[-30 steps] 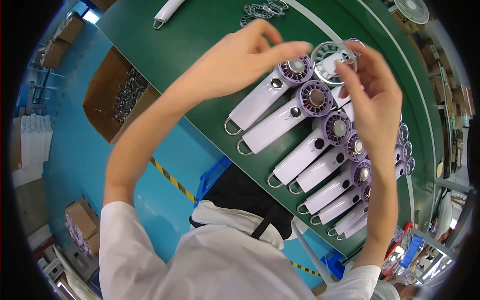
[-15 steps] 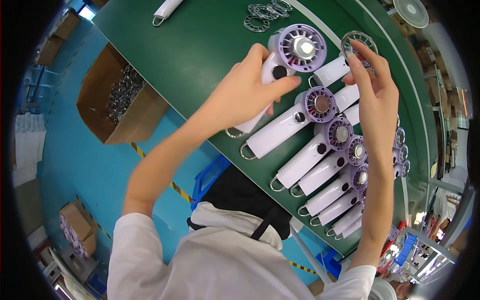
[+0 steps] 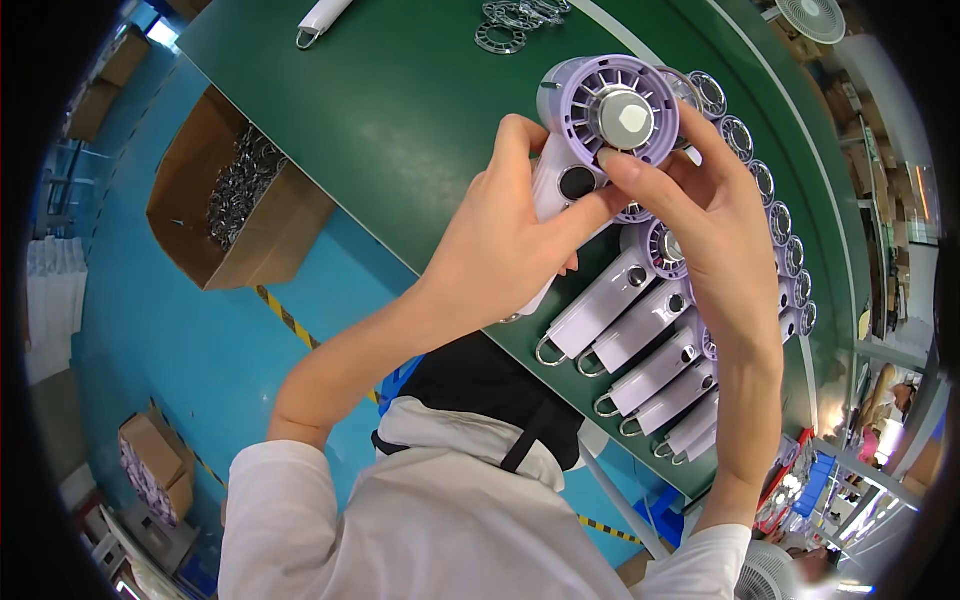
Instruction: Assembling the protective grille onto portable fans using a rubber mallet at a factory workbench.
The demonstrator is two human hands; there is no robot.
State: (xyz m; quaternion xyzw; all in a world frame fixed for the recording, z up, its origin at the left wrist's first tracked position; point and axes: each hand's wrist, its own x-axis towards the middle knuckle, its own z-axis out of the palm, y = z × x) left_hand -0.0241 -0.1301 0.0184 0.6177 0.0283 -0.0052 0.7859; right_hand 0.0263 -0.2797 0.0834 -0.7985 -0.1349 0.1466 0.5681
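Gripping a fan [image 3: 620, 112] by the handle with the left hand [image 3: 510, 225], up over the table [image 3: 400, 130] and close to its near edge, so not much margin there. Got the right hand [image 3: 705, 190] clasped round the fan's head, thumb on the front rim. Loads of open green on the table's left, up to a pile of rings [image 3: 515, 25] at the far side. Way tighter on the table's right, packed with other fans [image 3: 600, 310]. Off the table's near edge, down on the floor: a box [image 3: 285, 235]. Versus half a second ago, brought the right hand in from the table's right, pinching a chrome ring back then; can't tell if still holding that.
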